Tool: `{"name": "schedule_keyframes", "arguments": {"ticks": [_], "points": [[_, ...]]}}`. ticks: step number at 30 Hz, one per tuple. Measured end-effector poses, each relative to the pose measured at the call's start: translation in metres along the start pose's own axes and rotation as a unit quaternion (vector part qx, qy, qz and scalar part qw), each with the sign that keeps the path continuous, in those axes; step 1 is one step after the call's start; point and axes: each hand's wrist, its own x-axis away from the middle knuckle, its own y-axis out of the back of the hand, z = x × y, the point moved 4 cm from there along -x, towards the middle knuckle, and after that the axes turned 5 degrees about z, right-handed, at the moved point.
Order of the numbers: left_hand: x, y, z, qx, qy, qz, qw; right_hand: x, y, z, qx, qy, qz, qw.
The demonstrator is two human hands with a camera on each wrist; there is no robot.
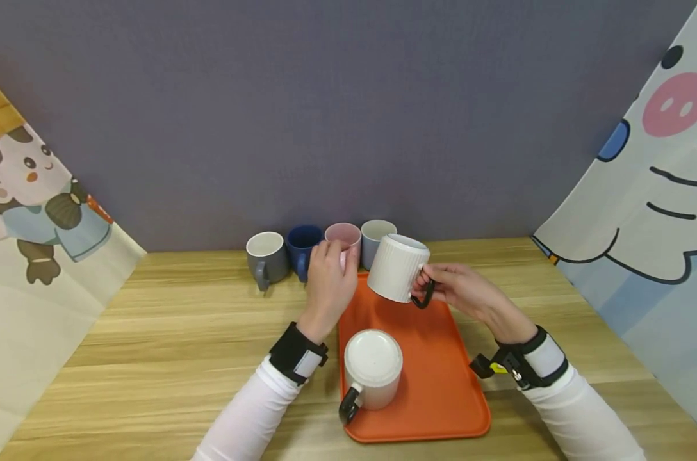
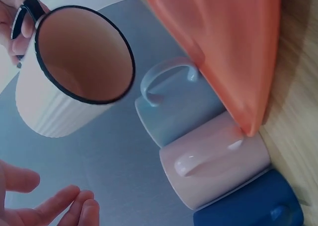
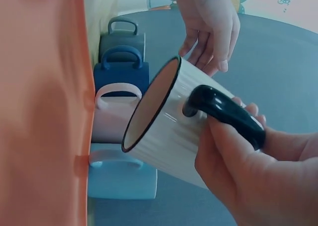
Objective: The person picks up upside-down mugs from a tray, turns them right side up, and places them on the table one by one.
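Note:
My right hand [image 1: 460, 291] grips the black handle [image 3: 228, 112] of a white ribbed mug [image 1: 396, 269]. The mug is raised over the far end of an orange tray [image 1: 435, 384], tilted with its base up. Its dark-rimmed mouth, lowered, shows in both wrist views. To its left, my left hand [image 1: 331, 278] hovers with fingers apart, holding nothing; in the head view it overlaps a pink mug [image 1: 344, 232]. A second white mug [image 1: 373, 365] with a black handle stands upside down on the tray's near left part.
Along the grey back wall [image 1: 348, 115] stand a grey mug [image 1: 275, 266], a dark blue mug [image 1: 302, 246], the pink mug and a pale blue mug [image 1: 374, 246], mouths up. Beneath everything is a wooden table [image 1: 210, 358], with cartoon-printed panels at both sides.

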Motion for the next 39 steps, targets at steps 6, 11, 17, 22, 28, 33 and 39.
{"name": "schedule_keyframes", "arguments": {"ticks": [6, 11, 17, 22, 28, 33, 39], "points": [[-0.003, 0.002, -0.002, 0.007, -0.001, -0.001, 1.0, -0.009, 0.001, 0.003, -0.028, 0.01, -0.001, 0.9996], [-0.006, 0.003, -0.005, 0.016, -0.001, 0.003, 0.9999, -0.017, 0.0, 0.007, -0.038, 0.012, -0.005, 0.9992], [-0.01, 0.002, -0.011, 0.025, -0.006, -0.004, 0.9997, -0.025, 0.001, 0.01, -0.048, 0.024, -0.005, 0.9986], [-0.013, 0.003, -0.015, 0.034, -0.005, -0.008, 0.9994, -0.031, -0.001, 0.015, -0.052, 0.043, 0.006, 0.9977], [-0.018, 0.008, -0.019, 0.046, -0.005, -0.014, 0.9988, -0.036, -0.002, 0.019, -0.064, 0.045, -0.008, 0.9969], [-0.023, 0.013, -0.022, 0.058, 0.005, -0.007, 0.9983, -0.043, -0.004, 0.022, -0.075, 0.044, -0.021, 0.996], [-0.028, 0.019, -0.025, 0.078, 0.019, -0.003, 0.9968, -0.052, -0.007, 0.028, -0.088, 0.048, -0.027, 0.9946]]}}
